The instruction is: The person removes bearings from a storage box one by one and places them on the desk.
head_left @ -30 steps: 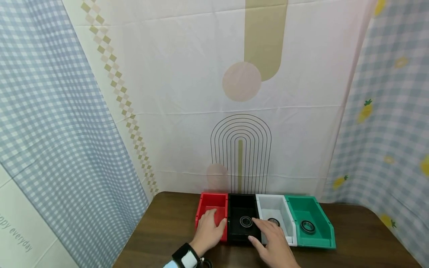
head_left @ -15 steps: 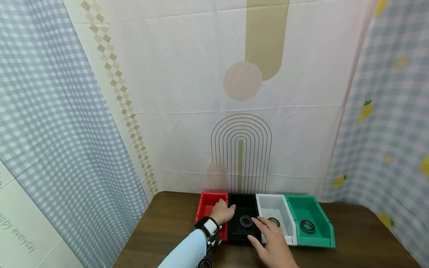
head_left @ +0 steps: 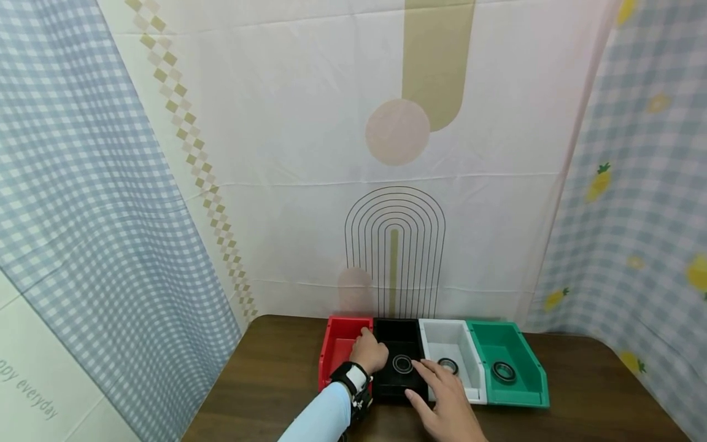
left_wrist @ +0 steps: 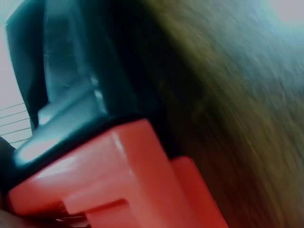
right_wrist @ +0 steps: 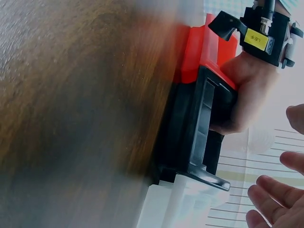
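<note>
A: Surface under your hands?
B: Brown wood table (head_left: 282,362), grain showing, far corners rounded. Red bin (head_left: 334,353), black bin (head_left: 393,391), white bin (head_left: 442,333) and green bin (head_left: 493,337) sit side by side on it.

A: Your fingers?
B: Left hand (head_left: 369,354) is over the wall where red meets black. Fingertips hidden; can't tell whether they're clamped on anything. Right hand (head_left: 446,405): fingers spread apart.

A: Rings?
B: Black-bin ring (head_left: 396,364) lies just left of your right fingertips. White-bin ring (head_left: 449,360) is just beyond those fingers, partly covered. Green-bin ring (head_left: 495,374) is farther to their right.

A: Room?
B: White printed cloth (head_left: 287,123) hangs beyond your fingertips, behind the bins. Blue checked cloth (head_left: 138,233) is well left of your left fingers; pineapple-print checked cloth (head_left: 635,215), well right of your right ones.
</note>
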The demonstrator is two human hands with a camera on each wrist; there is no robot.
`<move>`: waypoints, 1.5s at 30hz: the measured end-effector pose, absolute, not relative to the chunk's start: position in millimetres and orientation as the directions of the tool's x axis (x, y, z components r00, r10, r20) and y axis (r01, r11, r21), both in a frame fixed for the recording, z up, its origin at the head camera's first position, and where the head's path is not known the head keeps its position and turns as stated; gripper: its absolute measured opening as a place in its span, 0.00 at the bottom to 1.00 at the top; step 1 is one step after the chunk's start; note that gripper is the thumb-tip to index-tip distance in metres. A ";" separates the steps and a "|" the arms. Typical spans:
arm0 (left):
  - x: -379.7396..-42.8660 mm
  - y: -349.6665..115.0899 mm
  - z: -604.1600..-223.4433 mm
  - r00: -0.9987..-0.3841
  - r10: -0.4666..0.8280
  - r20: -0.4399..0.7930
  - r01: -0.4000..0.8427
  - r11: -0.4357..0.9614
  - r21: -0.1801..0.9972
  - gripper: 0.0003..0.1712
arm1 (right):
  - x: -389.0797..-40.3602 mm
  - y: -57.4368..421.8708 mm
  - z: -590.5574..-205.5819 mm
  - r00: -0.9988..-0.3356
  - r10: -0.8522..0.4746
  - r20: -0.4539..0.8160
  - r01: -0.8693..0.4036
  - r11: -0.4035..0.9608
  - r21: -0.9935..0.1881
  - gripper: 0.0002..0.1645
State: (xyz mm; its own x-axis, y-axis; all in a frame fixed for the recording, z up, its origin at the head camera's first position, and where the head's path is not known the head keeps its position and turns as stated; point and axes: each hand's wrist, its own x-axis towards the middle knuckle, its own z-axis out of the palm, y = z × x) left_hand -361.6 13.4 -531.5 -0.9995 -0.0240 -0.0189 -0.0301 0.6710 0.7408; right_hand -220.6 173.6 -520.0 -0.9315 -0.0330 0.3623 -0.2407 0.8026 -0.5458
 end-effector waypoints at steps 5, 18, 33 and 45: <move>-364.5 11.7 -540.4 -1.000 -0.020 0.005 -0.010 0.683 0.730 0.39 | -222.4 169.7 -524.9 -0.911 -0.041 0.410 -0.276 0.799 -0.534 0.31; -370.0 11.4 -548.8 -1.000 -0.013 0.023 0.009 0.666 0.746 0.39 | -223.6 164.2 -530.3 -0.926 -0.040 0.376 -0.262 0.783 -0.564 0.32; -370.3 11.2 -546.4 -1.000 -0.015 0.013 0.000 0.651 0.759 0.39 | -225.4 161.7 -527.5 -0.935 -0.068 0.347 -0.270 0.770 -0.578 0.30; -367.4 13.4 -547.5 -0.999 -0.034 0.024 -0.004 0.653 0.758 0.39 | -232.7 160.6 -529.9 -0.899 -0.141 0.413 -0.349 0.801 -0.486 0.27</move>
